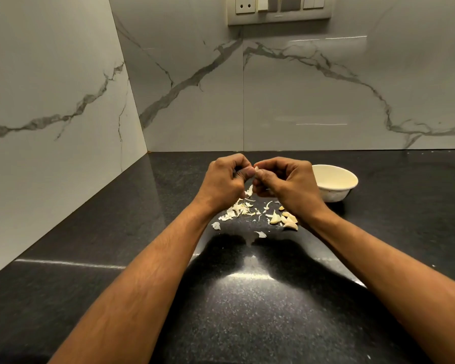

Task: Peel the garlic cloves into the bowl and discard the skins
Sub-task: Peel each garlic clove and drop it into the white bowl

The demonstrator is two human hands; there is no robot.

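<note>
Both hands are up over the counter (247, 298) with one clove (256, 168) pinched between them: my left hand (225, 179) has its fingers curled in with the thumb pressing against the clove's left side, and my right hand (286, 181) is curled round it from the other side, fingertips meeting the left thumb right at the clove. Only a small pale tip of it pokes out above where the fingers meet, the rest is buried in the grip, so can't really say how much skin is on it. A strip of skin (249, 191) hangs just below the hands, looks like it's coming off the clove but hard to tell. Straight under the hands on the black counter there's a scatter of skins (237, 210), and just right of that, partly tucked under my right wrist, a little bunch of cloves (286, 219). The bowl (335, 183) sits to the right of my right hand, close behind it, on the counter; I can't see anything in the part of it that shows. Marble wall (300, 101) behind, with a switch plate (279, 9) up top.
</note>
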